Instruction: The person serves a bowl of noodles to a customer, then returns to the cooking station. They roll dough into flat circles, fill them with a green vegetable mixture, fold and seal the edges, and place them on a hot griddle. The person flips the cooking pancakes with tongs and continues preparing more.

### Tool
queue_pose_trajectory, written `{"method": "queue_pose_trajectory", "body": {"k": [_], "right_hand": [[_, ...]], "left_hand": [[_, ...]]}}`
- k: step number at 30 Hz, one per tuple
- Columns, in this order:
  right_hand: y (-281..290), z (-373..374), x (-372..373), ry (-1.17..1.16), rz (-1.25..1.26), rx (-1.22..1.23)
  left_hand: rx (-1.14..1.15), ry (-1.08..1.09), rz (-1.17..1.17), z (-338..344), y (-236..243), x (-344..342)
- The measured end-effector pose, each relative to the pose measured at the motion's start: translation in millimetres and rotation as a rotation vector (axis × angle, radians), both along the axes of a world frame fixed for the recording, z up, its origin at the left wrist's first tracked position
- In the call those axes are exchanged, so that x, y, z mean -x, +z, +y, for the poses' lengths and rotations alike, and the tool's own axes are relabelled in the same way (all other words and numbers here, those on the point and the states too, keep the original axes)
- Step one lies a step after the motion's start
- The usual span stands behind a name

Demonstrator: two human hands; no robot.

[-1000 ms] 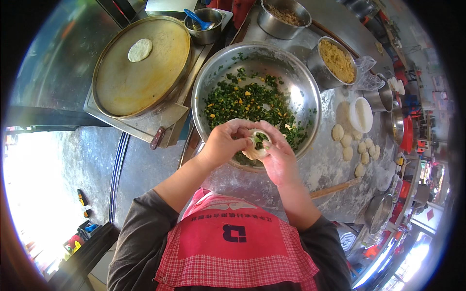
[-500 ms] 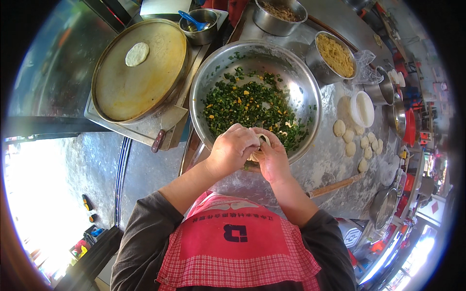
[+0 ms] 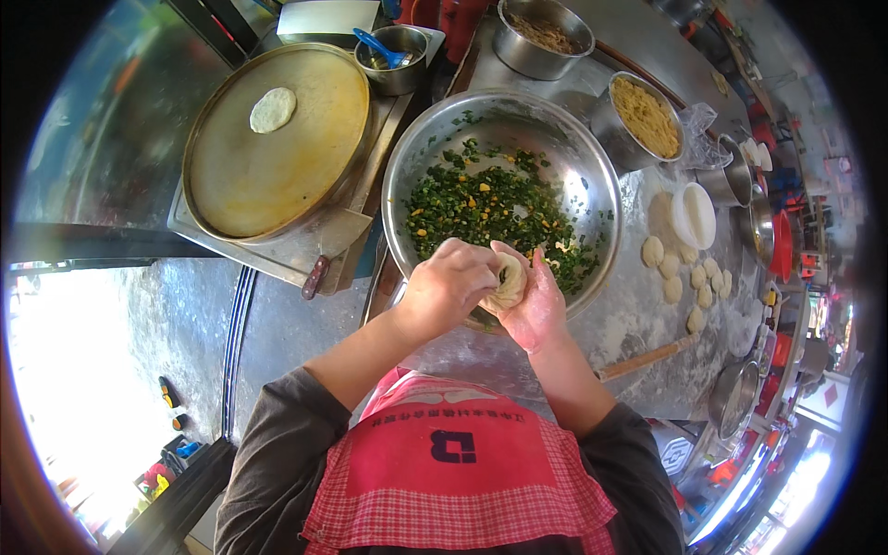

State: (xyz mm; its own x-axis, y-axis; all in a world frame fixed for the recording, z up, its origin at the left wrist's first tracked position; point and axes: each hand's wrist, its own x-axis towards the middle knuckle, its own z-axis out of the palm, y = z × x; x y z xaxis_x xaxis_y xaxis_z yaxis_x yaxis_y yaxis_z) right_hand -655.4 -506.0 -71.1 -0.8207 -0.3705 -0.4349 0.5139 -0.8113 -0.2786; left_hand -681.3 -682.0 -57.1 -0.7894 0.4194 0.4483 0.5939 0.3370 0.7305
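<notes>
Since half a second ago, the right hand [image 3: 537, 301] has turned so more of its palm shows, and the pleated dough pouch [image 3: 509, 289] has come into clearer view. It sits between both hands, above the near rim of a large steel bowl [image 3: 592, 185]. The left hand [image 3: 450, 285] pinches the pouch's edge with its fingertips; the right cups its other side.

Left fingers cover part of the pouch; only a dark gap shows at its top, so the contents are hard to make out. Hands hide the bowl's near rim. Glare washes out the far left, and objects along the right edge are too warped to tell.

Counted: one bowl of chopped greens [image 3: 490, 203]; one round griddle [image 3: 277, 180] bearing one pale flat cake [image 3: 273, 111]; one rolling pin [image 3: 646, 358]; roughly ten dough pieces [image 3: 672, 289], some overlapping.
</notes>
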Motion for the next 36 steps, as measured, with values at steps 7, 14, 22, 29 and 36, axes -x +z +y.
{"method": "queue_pose_trajectory", "body": {"k": [7,14,22,29,36], "right_hand": [[30,-22,4,-0.021,0.234,-0.103],[26,-39,-21,-0.109,0.013,-0.116],[37,-44,-44,0.059,0.140,-0.128],[40,-16,-67,0.139,0.218,-0.091],[36,22,-113,0.242,0.059,-0.031]], "left_hand": [[-0.281,-0.028,-0.523,-26,13,4],[-0.214,-0.086,-0.151,-39,11,-12],[0.007,0.051,-0.107,-53,20,-49],[-0.782,0.174,-0.989,-15,36,-107],[0.082,0.212,0.058,28,50,-161]]}}
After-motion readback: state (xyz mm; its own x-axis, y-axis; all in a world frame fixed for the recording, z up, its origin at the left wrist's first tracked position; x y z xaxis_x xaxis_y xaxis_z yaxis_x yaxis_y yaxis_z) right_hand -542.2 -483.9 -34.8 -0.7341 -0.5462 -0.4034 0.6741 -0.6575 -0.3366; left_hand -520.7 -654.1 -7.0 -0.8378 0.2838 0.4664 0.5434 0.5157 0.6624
